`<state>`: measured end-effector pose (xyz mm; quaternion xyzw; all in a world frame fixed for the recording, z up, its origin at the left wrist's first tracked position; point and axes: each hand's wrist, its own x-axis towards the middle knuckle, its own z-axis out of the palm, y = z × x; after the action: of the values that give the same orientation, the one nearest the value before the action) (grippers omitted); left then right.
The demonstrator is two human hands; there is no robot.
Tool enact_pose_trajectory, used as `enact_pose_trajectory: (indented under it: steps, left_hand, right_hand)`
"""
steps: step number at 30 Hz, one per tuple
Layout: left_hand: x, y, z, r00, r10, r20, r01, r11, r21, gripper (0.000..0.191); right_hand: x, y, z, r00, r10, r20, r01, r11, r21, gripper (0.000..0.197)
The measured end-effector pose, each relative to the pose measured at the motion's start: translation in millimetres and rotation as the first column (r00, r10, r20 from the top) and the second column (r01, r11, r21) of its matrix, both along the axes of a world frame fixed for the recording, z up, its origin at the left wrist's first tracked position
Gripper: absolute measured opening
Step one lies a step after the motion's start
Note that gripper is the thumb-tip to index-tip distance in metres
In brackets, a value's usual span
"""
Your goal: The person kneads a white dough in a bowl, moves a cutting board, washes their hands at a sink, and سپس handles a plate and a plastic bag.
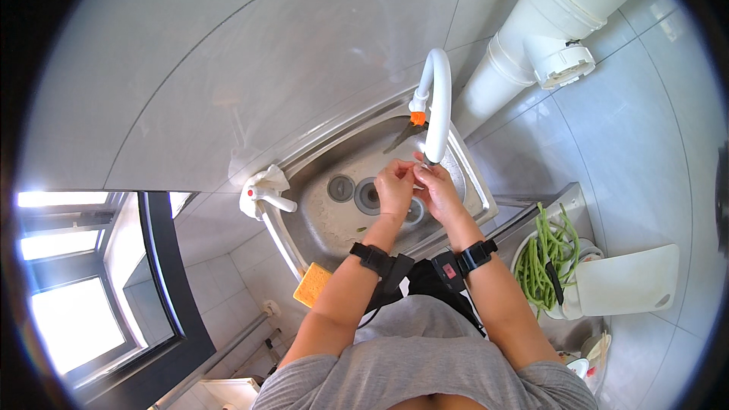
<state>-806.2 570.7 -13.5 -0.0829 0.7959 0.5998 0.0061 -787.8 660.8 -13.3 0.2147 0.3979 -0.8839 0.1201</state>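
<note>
Both hands are close together at the outlet of the curved white faucet (438,102), over a stainless steel sink (319,216). My left hand (394,189) has its fingers bent and nearly meets my right hand (437,187), whose fingers reach just under the spout. Whether anything small is held between the fingertips is hidden. Beneath the hands, the round sink drain (367,196) shows partly. A grey round drain cover (341,188) lies to its left, and a pale ring-shaped part (420,217) shows below my right hand. A small green scrap (361,229) rests on the sink floor.
A yellow sponge (312,285) sits at the sink's front left corner. A white tap with a cloth (272,177) stands on the left rim. At right are green long beans (541,262) with a black-handled tool, and a white cutting board (629,282). White pipes (512,51) rise behind.
</note>
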Motion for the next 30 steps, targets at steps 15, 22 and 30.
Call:
enact_pose_trajectory:
  steps: [15, 22, 30]
  left_hand:
    - [5, 4, 0, 0.999, -0.032, 0.031, 0.038, 0.976, -0.215, 0.018]
    - [4, 1, 3, 0.998, -0.058, 0.021, 0.061, 0.981, -0.184, 0.022]
    - [-4, -6, -13, 0.961, -0.170, 0.217, 0.086, 0.933, 0.350, 0.016]
  right_hand:
    - [-12, 8, -1, 0.995, 0.093, 0.030, -0.093, 0.812, 0.576, 0.013]
    - [-15, 15, 2, 0.985, 0.100, 0.142, -0.147, 0.918, 0.367, 0.023]
    - [-17, 28, 2, 0.978, 0.148, 0.148, -0.180, 0.955, 0.234, 0.017]
